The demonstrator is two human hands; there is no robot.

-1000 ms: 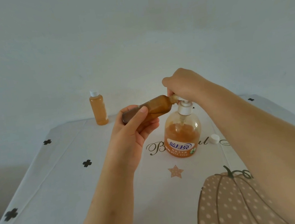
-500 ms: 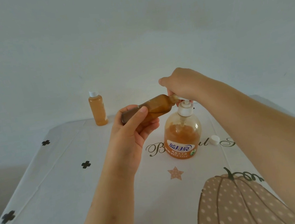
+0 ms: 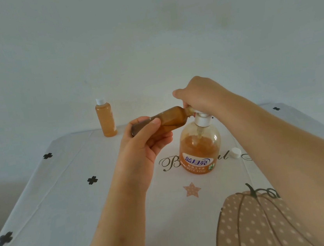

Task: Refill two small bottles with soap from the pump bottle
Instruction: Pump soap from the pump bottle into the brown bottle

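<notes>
Holding a small bottle (image 3: 168, 119) to the pump bottle (image 3: 200, 150) nozzle, frame centre.
The left hand (image 3: 139, 148) grips it tilted; the right hand (image 3: 200, 95) curls over the pump head; a capped bottle (image 3: 105, 119) stands upper left.

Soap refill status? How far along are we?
Done: one small bottle stands capped and full at the back. In hand: the left hand holds the second bottle tilted, mouth at the nozzle of the pump bottle, with the right hand gripping the pump head; it looks partly filled. Left: top it up, then fit the loose cap.
</notes>
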